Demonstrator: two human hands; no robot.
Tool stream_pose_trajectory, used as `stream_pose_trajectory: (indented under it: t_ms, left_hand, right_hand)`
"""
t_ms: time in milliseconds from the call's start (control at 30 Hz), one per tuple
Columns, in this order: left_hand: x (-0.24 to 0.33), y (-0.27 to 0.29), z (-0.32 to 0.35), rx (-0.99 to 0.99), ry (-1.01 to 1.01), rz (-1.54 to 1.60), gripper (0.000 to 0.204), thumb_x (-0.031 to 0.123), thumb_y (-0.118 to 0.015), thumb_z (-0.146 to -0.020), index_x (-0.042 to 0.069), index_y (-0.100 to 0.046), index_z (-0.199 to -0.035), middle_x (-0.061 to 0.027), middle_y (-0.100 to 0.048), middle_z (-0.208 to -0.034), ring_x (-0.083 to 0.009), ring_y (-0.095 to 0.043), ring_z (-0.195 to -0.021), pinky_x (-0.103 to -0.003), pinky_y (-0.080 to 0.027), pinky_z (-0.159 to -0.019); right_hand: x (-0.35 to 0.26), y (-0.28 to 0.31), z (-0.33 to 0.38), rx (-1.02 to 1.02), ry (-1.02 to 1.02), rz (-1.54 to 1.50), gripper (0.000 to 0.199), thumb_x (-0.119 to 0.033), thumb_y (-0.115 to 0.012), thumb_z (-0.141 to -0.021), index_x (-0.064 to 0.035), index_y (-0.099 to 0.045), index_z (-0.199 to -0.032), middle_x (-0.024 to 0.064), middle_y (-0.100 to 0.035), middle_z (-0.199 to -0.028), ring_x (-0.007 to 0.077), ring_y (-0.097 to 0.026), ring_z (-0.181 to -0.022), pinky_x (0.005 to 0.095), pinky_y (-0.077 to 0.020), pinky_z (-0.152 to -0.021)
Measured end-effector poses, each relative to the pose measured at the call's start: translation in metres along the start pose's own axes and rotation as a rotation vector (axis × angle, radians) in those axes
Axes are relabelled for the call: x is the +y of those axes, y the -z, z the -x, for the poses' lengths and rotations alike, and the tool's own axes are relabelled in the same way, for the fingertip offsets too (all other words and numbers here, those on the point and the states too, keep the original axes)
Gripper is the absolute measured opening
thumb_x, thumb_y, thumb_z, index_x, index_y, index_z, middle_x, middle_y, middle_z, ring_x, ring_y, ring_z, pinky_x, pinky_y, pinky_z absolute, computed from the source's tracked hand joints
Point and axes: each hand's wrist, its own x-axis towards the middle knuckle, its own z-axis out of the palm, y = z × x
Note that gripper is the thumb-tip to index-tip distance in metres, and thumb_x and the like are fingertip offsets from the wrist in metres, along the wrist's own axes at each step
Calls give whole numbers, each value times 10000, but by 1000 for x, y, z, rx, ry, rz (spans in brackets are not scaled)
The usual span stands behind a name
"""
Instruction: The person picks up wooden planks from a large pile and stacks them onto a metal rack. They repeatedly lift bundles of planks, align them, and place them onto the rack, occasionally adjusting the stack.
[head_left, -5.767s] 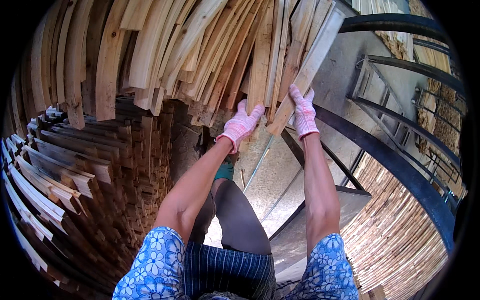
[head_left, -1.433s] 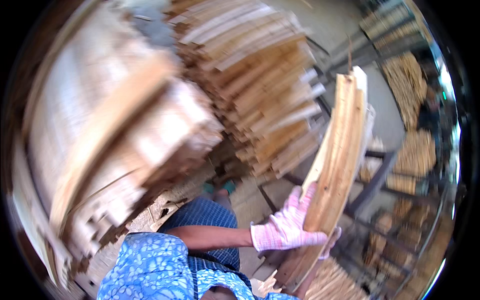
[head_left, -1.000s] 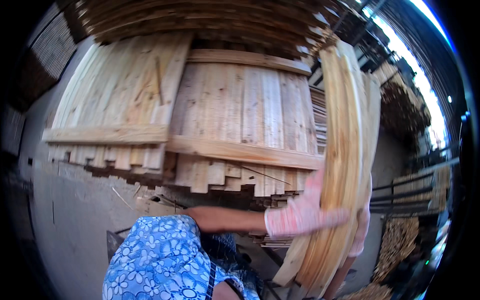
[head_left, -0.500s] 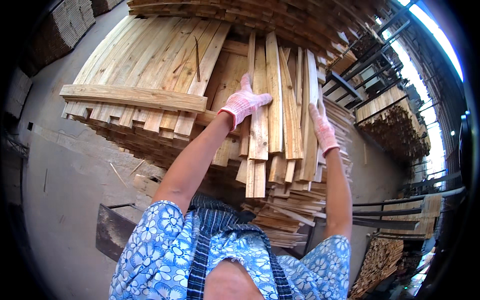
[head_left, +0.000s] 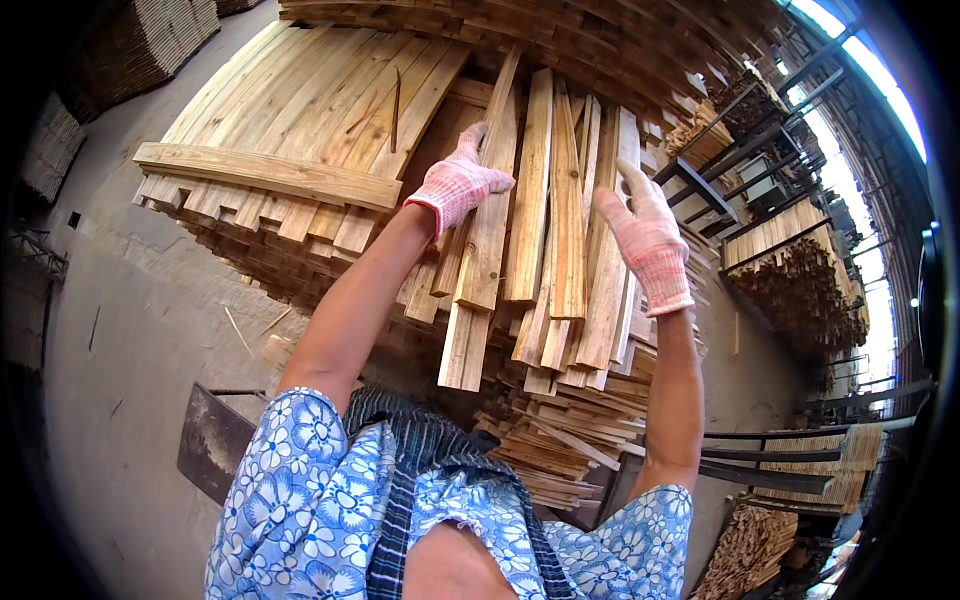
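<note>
Both my hands wear pink-and-white knitted gloves. My left hand (head_left: pixel 458 187) is closed on a long wooden plank (head_left: pixel 490 235), its thumb lying across the upper face and its fingers along the left edge. This plank slants, its near end to the left, with another plank (head_left: pixel 464 350) under it jutting farther toward me. Over the right side of the loose planks, my right hand (head_left: pixel 648 240) is open, thumb and fingers apart, holding nothing. Several loose planks (head_left: pixel 567 230) lie side by side between my hands, with uneven near ends.
Left of the loose planks is a neat layer of boards (head_left: pixel 290 110) with a crosswise board (head_left: pixel 265 176) over its near end and a thin stick (head_left: pixel 396 110) on top. A lower pile of wood strips (head_left: pixel 540 450) sits close to me. More stacked timber (head_left: pixel 800 270) stands at the right.
My left hand has moved left, and the plank in it now slants, its near end swung leftward. My right hand has come away from the planks' right edge and spread its fingers.
</note>
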Motion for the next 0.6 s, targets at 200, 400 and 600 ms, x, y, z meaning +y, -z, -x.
stream_pose_trajectory:
  t_ms: [200,400,600]
  left_hand:
    - [-21,-9,-9,22,157,325,1092,240,-845,-821,70,-134,-1633,-249,-564,-1419,-311,-549,-1306,-430,-444,-1095]
    - [8,-13,23,25,140,718,951,286,-797,-892,239,-199,-1630,-149,-636,-1283,-238,-680,-961,-379,-635,-744]
    - [21,18,41,-39,-6,1055,747,176,-685,-979,123,-260,-1591,-121,-612,-1307,-208,-683,-966,-347,-636,-780]
  right_hand:
    - [-70,-13,-12,-131,163,42,575,-377,-567,-1008,-46,-491,-1471,248,-581,-1378,381,-562,-1292,437,-449,-1111]
    - [-69,-57,-34,-372,65,-6,861,-626,-513,-984,-40,-308,-1580,260,-465,-1526,392,-467,-1406,436,-389,-1149]
    - [-80,-58,-31,-335,7,-897,964,-446,-709,-946,-75,-144,-1633,231,-553,-1373,297,-581,-1235,402,-496,-1011]
